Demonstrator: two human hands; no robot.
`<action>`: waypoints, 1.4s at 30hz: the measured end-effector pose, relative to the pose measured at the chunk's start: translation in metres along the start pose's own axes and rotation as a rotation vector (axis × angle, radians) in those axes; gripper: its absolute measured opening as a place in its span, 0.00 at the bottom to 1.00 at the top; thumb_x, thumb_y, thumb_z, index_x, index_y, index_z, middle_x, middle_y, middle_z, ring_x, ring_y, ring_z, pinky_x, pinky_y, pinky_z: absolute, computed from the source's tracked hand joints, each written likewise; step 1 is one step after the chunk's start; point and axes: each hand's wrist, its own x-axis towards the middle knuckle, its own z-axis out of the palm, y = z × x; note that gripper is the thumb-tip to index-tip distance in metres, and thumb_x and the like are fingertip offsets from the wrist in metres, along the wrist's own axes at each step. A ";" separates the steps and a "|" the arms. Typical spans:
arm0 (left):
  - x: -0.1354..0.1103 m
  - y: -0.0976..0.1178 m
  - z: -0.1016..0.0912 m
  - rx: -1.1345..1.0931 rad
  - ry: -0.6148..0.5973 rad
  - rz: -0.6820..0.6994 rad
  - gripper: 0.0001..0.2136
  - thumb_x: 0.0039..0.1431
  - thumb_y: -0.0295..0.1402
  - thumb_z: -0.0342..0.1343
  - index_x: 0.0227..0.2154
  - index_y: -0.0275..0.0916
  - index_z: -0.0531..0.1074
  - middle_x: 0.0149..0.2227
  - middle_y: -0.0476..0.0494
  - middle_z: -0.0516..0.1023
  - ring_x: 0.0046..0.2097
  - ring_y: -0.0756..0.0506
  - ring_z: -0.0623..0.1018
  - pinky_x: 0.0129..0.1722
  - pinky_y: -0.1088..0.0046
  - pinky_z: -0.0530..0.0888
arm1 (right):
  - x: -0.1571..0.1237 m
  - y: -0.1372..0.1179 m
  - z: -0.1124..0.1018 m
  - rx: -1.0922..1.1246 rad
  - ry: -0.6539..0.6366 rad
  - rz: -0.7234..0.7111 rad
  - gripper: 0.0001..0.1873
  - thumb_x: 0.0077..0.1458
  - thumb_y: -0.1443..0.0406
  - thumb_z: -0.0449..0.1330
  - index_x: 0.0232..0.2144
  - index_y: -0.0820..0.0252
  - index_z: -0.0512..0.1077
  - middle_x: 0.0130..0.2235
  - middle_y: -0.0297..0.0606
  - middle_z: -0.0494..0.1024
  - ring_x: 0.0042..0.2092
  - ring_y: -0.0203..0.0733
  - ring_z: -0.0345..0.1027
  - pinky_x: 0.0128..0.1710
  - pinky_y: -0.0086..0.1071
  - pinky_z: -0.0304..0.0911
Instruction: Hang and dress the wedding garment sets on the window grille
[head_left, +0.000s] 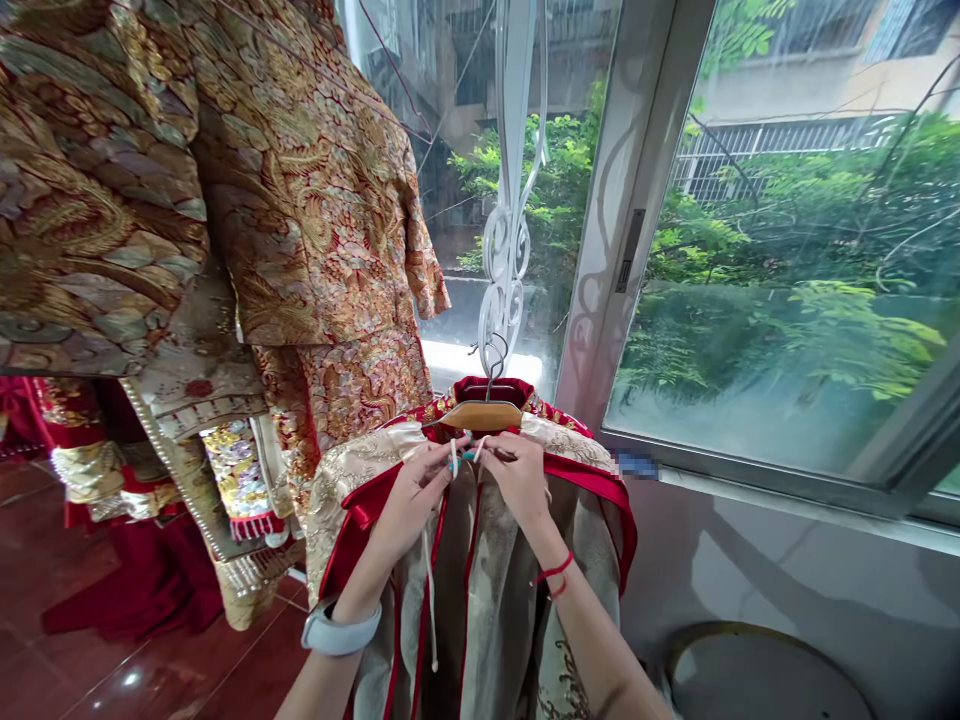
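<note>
A cream and red embroidered garment [487,570] hangs in front of me on a wooden hanger [480,414], with red trim and a red collar. At its neck, my left hand [420,490] is closed, pinching a white cord [454,457] between thumb and fingers. My right hand [517,475] is closed too, gripping another length of white cord close by. A small teal piece [468,456] shows between the fingertips; its kind I cannot make out. Below my left hand dangles a thin cream cord [431,610] with a knobbed end.
Gold and red embroidered jackets [322,200] hang at left, above dark red cloth [142,580] near the tiled floor. A white scrolled metal stand [502,240] holds the hanger's hook. Behind is a sliding window [765,470]. A round object [765,670] sits lower right.
</note>
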 end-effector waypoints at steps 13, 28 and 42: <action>0.009 -0.011 0.010 0.402 0.039 0.271 0.10 0.61 0.33 0.51 0.40 0.42 0.77 0.42 0.44 0.67 0.33 0.49 0.71 0.34 0.73 0.71 | 0.005 -0.007 -0.022 0.097 -0.421 0.014 0.11 0.59 0.64 0.58 0.31 0.56 0.80 0.30 0.34 0.71 0.34 0.39 0.66 0.34 0.30 0.64; -0.019 -0.008 -0.046 0.746 -0.064 0.308 0.12 0.64 0.36 0.47 0.33 0.45 0.76 0.43 0.43 0.80 0.44 0.42 0.78 0.43 0.67 0.73 | -0.022 0.006 -0.056 -0.295 -0.082 -0.174 0.17 0.61 0.69 0.51 0.29 0.54 0.78 0.37 0.41 0.77 0.39 0.45 0.71 0.40 0.37 0.67; -0.041 -0.047 0.006 -0.146 -0.061 -0.237 0.18 0.55 0.49 0.55 0.41 0.42 0.74 0.45 0.39 0.78 0.53 0.39 0.74 0.54 0.58 0.70 | -0.009 -0.017 -0.046 0.716 -0.381 0.590 0.14 0.52 0.54 0.59 0.27 0.55 0.60 0.26 0.31 0.64 0.26 0.35 0.57 0.27 0.30 0.60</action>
